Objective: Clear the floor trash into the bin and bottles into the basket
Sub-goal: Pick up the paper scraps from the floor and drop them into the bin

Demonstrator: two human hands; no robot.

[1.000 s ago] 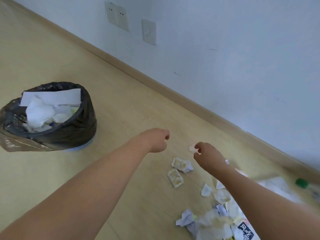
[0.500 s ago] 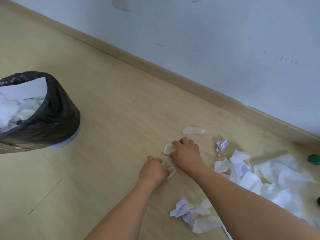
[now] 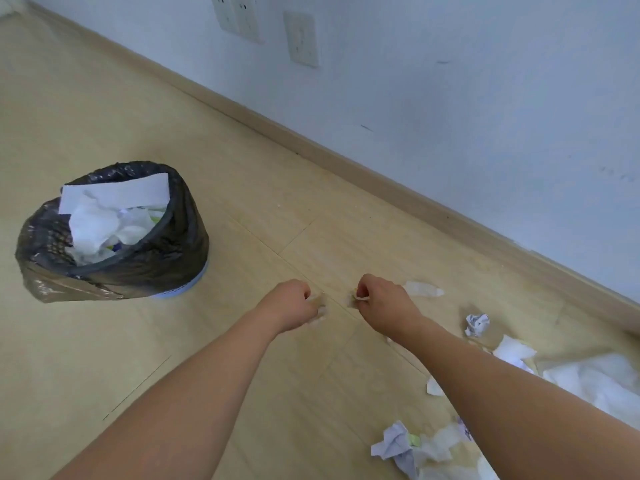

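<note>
Two pale wrappers, one per fist — the left hand [image 3: 291, 304] curls round a wrapper [image 3: 320, 306], the right hand [image 3: 379, 299] pinches another scrap [image 3: 356, 299]; hands close but apart, above the floor [image 3: 104, 116]. Bin [image 3: 114, 237], black-lined and heaped with paper, at ten o'clock of the hands. Loose paper litter [image 3: 588, 379] — four o'clock. Crumpled ball [image 3: 477, 323] at three.

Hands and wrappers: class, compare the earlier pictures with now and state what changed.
Each hand has picked a small wrapper off the floor: the left hand grips one, the right hand pinches the other, both now lifted. The bin and the paper pile stayed put.
</note>
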